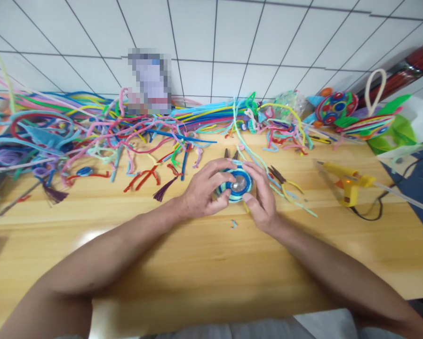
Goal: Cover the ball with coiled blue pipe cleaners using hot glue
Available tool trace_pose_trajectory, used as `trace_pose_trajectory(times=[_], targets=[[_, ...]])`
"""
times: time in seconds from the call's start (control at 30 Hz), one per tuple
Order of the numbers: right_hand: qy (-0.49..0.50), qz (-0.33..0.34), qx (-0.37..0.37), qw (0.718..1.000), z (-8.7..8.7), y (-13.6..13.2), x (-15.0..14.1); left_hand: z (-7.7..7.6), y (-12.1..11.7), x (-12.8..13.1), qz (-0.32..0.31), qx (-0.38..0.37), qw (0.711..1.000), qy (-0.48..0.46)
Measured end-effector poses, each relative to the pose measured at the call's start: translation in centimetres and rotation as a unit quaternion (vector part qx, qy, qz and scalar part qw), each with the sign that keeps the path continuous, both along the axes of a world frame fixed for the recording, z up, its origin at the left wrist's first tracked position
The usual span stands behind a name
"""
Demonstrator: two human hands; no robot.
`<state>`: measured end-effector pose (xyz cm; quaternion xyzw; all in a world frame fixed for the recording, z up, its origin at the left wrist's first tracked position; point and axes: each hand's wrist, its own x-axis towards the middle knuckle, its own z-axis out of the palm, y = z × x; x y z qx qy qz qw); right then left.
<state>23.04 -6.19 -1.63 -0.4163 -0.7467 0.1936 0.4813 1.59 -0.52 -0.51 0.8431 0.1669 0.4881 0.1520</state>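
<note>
Between both hands is a round coil of blue and pale green pipe cleaners [245,191] with a clear, shiny centre. My left hand [209,188] is closed around its left side, fingertips reaching over the rim onto the blue ring. On the opposite side my right hand [262,195] grips the edge, thumb near the front and fingers along the back. The coil's underside is hidden. Just right of my right hand lie pliers with yellow handles [283,180]. Dark tool tips [231,154] show behind the coil, the rest covered by my hands.
A yellow glue gun [348,181] with a glowing light and black cord stands at right. Tangled pipe cleaners [133,132] spread along the tiled wall, with a propped phone [151,82] among them. A purple tassel [165,188] and a small blue scrap [234,224] lie on the wooden table.
</note>
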Motion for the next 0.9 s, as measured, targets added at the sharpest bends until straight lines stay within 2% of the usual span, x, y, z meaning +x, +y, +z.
trace_pose_trajectory(times=[0.17,0.57,0.9], targets=[[-0.020,-0.004,0.018,1.000,-0.01,0.19,0.02,-0.10,-0.07,0.03,-0.002,-0.004,1.000,-0.004],[0.009,-0.019,0.007,1.000,-0.06,0.05,-0.52,-0.41,-0.14,0.30,0.009,-0.008,1.000,-0.013],[0.063,-0.021,-0.029,0.997,-0.15,0.52,-0.14,-0.22,-0.36,0.15,0.015,-0.013,1.000,0.002]])
